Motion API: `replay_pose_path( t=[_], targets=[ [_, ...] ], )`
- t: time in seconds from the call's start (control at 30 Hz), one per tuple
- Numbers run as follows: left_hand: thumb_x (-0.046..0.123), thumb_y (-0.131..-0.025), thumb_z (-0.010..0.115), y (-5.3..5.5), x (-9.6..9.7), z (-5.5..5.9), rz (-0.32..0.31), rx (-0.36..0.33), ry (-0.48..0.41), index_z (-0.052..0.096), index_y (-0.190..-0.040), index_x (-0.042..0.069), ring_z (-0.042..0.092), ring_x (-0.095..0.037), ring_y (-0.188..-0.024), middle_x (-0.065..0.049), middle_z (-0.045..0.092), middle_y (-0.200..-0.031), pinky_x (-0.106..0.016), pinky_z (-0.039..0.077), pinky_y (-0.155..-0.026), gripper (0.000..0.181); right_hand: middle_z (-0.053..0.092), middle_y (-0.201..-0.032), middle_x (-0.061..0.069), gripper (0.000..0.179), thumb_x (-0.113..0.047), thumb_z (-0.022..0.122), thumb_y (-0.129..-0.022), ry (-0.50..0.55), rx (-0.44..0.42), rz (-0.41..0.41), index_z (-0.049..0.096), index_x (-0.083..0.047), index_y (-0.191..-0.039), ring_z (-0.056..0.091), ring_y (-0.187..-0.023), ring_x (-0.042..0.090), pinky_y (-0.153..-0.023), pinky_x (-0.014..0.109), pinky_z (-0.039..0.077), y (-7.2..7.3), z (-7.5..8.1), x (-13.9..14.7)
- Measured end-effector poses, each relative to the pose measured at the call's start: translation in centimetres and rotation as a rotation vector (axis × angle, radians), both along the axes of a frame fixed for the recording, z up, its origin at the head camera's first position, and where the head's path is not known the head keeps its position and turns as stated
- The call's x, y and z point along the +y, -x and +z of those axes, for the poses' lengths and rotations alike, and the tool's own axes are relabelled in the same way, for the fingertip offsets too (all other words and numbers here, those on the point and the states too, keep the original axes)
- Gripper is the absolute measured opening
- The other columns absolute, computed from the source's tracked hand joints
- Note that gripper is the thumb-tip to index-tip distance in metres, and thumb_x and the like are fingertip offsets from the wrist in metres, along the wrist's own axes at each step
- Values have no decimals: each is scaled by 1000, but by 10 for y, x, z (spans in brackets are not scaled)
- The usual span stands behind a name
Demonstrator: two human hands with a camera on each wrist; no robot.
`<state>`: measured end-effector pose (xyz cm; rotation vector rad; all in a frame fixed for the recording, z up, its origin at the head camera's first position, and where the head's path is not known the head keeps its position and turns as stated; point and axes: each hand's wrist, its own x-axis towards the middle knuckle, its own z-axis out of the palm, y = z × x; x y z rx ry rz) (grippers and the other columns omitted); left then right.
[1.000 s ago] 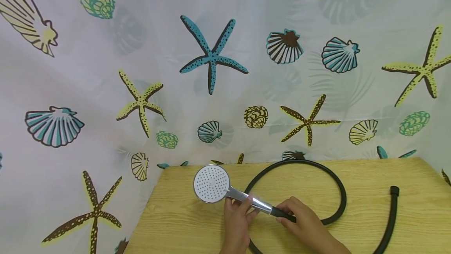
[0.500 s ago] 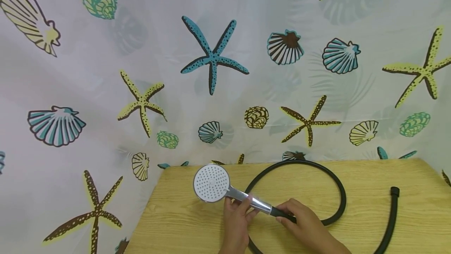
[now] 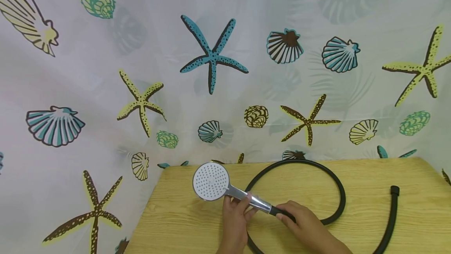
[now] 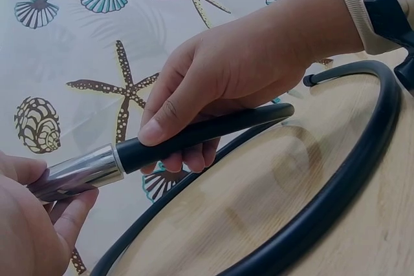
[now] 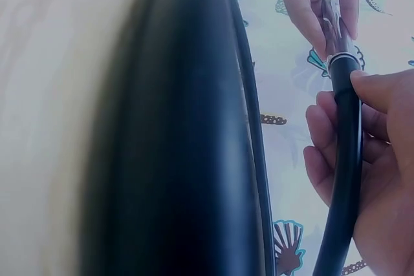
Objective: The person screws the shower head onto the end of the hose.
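Observation:
A chrome hand shower head with a round, white, dotted face tilts up to the left above the table. My left hand grips its chrome handle between thumb and fingers. At the handle's lower end, the black shower hose meets the metal. Just behind that joint my right hand pinches the hose, its thumb on top and fingers beneath, as the right wrist view also shows. Whether the joint is threaded tight cannot be seen.
The hose loops over the wooden table, and its free end with a black cap-like fitting lies at the right. Behind and to the left hangs a white curtain printed with shells and starfish.
Both hands and the shower head have stayed almost in place, shifting only very slightly. The grips on handle and hose look the same.

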<state>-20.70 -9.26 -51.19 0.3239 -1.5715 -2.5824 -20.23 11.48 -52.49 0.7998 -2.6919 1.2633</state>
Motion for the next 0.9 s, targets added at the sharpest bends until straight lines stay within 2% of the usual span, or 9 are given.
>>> replay_pose_path(
  t=[0.13, 0.27, 0.47, 0.57, 0.7, 0.8, 0.9],
  targets=[
    [8, -95, 68, 0, 0, 2, 6, 1, -5, 46, -129, 6, 73, -23, -98, -11, 64, -110, -42, 64, -92, 40, 66, -101, -12, 31, -39, 54, -104, -6, -4, 2, 70, -16, -118, 54, -82, -4, -69, 19, 53, 0, 0, 0],
    [6, -96, 66, 0, 0, 2, 12, -5, -13, 46, -126, 7, 73, -23, -97, -10, 65, -108, -42, 64, -92, 36, 67, -103, -14, 32, -41, 54, -104, 1, -10, -2, 70, -18, -120, 57, -86, -4, -72, 18, 55, 0, -1, 1],
    [7, -95, 67, -1, 0, 2, 19, -8, -13, 47, -131, 7, 73, -24, -99, -9, 65, -108, -42, 64, -93, 41, 66, -107, -12, 38, -43, 59, -101, 18, -13, -15, 66, -16, -128, 58, -90, -3, -75, 20, 57, 0, 0, 1],
    [9, -95, 68, 0, 0, 2, 17, -6, -5, 47, -132, 7, 73, -24, -100, -12, 64, -111, -42, 64, -93, 43, 65, -110, -9, 39, -39, 63, -99, 34, 24, -34, 64, -16, -130, 60, -93, 0, -78, 22, 59, 1, 1, 0],
    [12, -95, 70, 0, 0, 0, 12, -8, -1, 46, -133, 7, 73, -25, -101, -14, 64, -112, -42, 63, -94, 46, 66, -115, -6, 35, -30, 72, -94, 62, 124, -50, 64, -18, -127, 64, -99, 7, -84, 26, 62, 2, 0, -1],
    [15, -94, 71, 1, 0, -1, 10, -9, 2, 46, -134, 8, 73, -23, -100, -12, 65, -111, -42, 64, -94, 48, 66, -116, -4, 37, -22, 77, -90, 94, 193, -41, 64, -19, -124, 65, -100, 10, -85, 27, 62, 2, -1, -1],
    [17, -94, 72, 0, 0, -2, 10, -12, 9, 46, -133, 8, 73, -21, -99, -12, 65, -111, -42, 64, -94, 48, 65, -113, -5, 39, -16, 80, -86, 128, 227, -23, 65, -19, -122, 63, -97, 8, -83, 24, 61, 2, -2, -2]
  ],
)
